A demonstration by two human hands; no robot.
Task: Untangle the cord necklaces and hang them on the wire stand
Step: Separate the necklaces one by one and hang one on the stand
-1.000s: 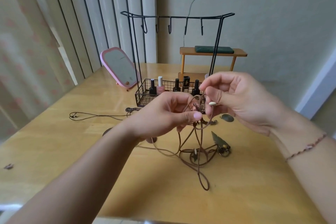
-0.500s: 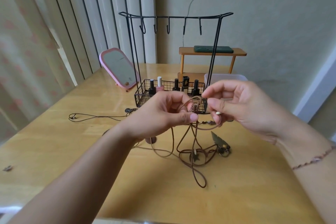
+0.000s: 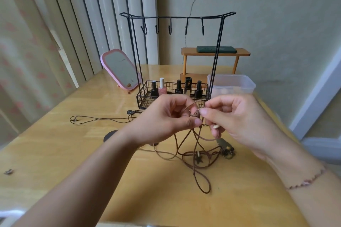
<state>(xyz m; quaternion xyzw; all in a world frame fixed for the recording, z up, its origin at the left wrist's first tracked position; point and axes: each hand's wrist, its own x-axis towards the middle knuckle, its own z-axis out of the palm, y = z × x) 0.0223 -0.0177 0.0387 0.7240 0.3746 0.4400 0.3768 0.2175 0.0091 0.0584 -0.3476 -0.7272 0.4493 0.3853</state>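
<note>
My left hand [image 3: 171,116] and right hand [image 3: 238,116] have drawn closer together, both pinching the knot of the brown cord necklaces [image 3: 195,149], whose loops trail onto the counter [image 3: 73,153]. I'm working the tangle directly now; the wire stand [image 3: 177,17] is bare.

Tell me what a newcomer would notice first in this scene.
Front and centre, the left hand and right hand pinch a tangle of brown cord necklaces that trails onto the wooden table. Behind them stands the black wire stand, all its hooks bare. A pink mirror leans at its left.
</note>
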